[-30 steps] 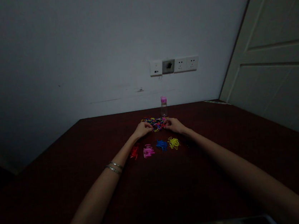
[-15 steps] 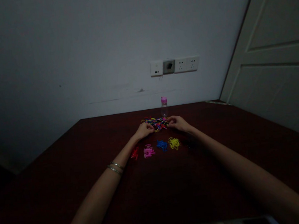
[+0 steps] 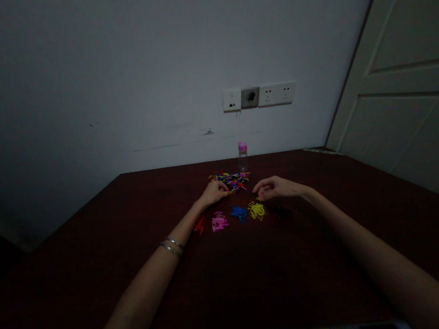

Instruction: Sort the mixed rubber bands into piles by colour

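Observation:
My left hand (image 3: 213,192) rests at the left front edge of a mixed heap of small coloured pieces (image 3: 234,179), its fingers pinched together on something too small to make out. To the right of the heap, my right hand (image 3: 275,187) hovers just beyond the yellow pile (image 3: 257,210), fingers curled; a small yellow piece shows by its fingertips. Nearer to me lie a blue pile (image 3: 239,214), a pink pile (image 3: 219,221) and a red pile (image 3: 200,224). A dark pile (image 3: 282,212), hard to see, lies right of the yellow one.
A clear bottle with a pink cap (image 3: 243,156) stands behind the heap, near the wall. The dark red table (image 3: 233,284) reaches the wall, which carries sockets (image 3: 259,96). A white panelled door (image 3: 414,100) is at the right.
My right hand has pulled back from the heap, moving right and towards me, over by the yellow pile. My left hand has stayed at the heap's edge.

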`<state>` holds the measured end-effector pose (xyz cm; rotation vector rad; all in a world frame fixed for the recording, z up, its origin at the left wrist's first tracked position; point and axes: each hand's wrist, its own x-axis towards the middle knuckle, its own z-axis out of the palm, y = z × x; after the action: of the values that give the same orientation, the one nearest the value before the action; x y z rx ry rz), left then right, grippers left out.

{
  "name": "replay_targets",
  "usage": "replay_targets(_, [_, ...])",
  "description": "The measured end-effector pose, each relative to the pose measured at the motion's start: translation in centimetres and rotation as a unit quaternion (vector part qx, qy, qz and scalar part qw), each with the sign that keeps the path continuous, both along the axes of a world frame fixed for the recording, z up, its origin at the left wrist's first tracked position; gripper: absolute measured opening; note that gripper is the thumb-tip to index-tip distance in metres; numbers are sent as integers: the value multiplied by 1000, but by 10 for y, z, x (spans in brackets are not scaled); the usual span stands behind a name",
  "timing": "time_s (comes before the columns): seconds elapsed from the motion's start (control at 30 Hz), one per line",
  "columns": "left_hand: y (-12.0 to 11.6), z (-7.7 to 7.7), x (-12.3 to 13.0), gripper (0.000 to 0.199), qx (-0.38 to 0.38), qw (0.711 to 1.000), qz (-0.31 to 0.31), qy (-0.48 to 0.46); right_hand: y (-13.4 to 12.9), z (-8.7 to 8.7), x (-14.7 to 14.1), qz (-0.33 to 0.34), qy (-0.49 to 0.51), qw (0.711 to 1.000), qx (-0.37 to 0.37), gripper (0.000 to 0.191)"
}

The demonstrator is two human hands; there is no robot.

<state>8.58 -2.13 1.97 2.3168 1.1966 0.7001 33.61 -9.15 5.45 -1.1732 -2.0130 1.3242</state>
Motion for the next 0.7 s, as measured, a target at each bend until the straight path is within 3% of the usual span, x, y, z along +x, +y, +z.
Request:
replay_targets(0.13, [-2, -1, 1, 20, 22, 999, 8, 29, -2, -4, 0, 15, 1, 1000, -24, 38])
replay_targets(0.33, [-4, -3, 2, 19, 41, 996, 43, 65, -3, -8, 6, -36, 12, 999, -22, 37])
replay_targets(0.7, [-1, 4, 1, 16, 49, 998, 37, 17, 1, -17, 14, -94, -11, 995, 12, 35])
